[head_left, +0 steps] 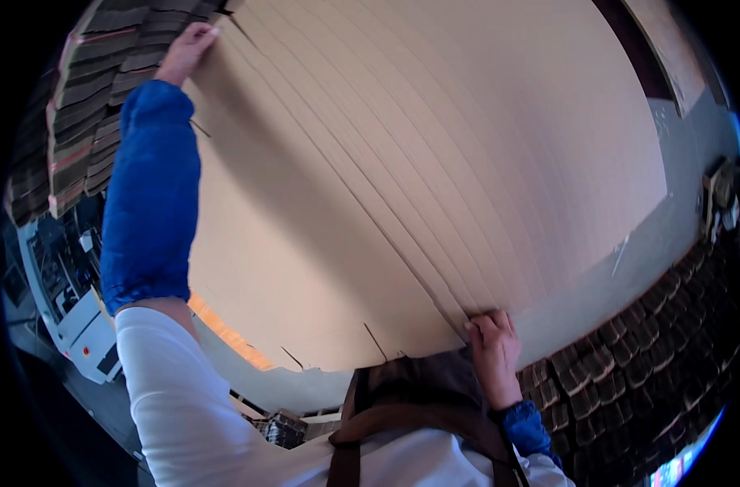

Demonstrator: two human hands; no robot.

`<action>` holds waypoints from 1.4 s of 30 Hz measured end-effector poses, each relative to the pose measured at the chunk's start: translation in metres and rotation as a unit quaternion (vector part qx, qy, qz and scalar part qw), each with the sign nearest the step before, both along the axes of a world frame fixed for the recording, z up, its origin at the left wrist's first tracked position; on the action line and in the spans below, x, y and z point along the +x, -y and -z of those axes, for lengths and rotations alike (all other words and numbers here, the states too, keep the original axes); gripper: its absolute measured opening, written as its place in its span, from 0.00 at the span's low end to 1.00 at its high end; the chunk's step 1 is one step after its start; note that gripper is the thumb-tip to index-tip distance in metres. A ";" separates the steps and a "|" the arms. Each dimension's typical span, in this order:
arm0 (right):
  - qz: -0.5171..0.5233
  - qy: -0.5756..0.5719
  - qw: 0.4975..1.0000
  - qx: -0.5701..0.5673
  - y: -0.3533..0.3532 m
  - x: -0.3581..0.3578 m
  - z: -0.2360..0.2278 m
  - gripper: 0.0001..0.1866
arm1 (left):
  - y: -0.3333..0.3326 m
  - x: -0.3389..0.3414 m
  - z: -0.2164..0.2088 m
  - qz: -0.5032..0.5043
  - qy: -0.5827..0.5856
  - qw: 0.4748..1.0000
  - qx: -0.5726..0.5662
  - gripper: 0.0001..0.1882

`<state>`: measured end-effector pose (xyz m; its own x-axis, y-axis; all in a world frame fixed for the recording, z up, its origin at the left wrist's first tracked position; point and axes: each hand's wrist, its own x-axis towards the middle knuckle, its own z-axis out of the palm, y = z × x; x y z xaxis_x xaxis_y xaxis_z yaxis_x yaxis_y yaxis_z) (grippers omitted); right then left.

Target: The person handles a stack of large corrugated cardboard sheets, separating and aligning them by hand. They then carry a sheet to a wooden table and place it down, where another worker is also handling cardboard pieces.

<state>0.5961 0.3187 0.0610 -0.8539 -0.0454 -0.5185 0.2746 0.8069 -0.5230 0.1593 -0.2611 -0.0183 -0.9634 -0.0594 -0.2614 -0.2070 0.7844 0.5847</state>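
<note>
- The top cardboard sheet [305, 235] lies before us, spreading from the upper left down to our waist; short slots [375, 342] are cut in its near border.
- Our left hand [189, 53] is grasping this sheet at its far left edge, the arm stretched out long.
- Our right hand [496, 353] is pinching at the near end, with bent fingers; several edges meet closely there, so we cannot tell how many sheets it has caught.
- Under and to the right we see other sheets [508, 162], fanned in narrow steps.
- About the progress, we judge that we are in the middle: the top sheet is gripped at both ends, but it rests on the pile, and the fanned ones seem not yet handled.
- For edges: the near border comes almost against our brown apron [418, 385], so there is little room on our side. On the right, a grey strip of floor [581, 321] separates the pile from dark bundles [629, 349], and we judge this side gives more room.
- On the left, the tied stacks [102, 89] stand just beside our left hand, and a pale machine [81, 325] is lower; a swing there could be tight.
</note>
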 end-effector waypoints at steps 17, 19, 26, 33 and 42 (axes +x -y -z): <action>-0.018 -0.018 1.000 0.015 -0.004 0.007 0.005 0.06 | 0.006 -0.014 0.007 -0.018 0.030 0.999 -0.006 0.25; -0.023 -0.018 0.999 0.018 -0.004 0.007 0.006 0.06 | 0.004 -0.014 0.007 -0.020 0.030 0.999 -0.004 0.25; -0.036 -0.008 0.999 0.031 -0.003 0.006 0.005 0.07 | -0.001 -0.012 0.004 -0.020 0.024 1.000 -0.002 0.25; -0.028 -0.001 0.999 0.024 -0.003 0.007 0.007 0.07 | -0.009 -0.010 0.005 -0.011 0.024 1.000 0.009 0.23; -0.031 0.007 0.999 0.014 -0.003 0.006 0.006 0.06 | 0.004 -0.007 0.011 -0.013 -0.019 1.000 0.015 0.21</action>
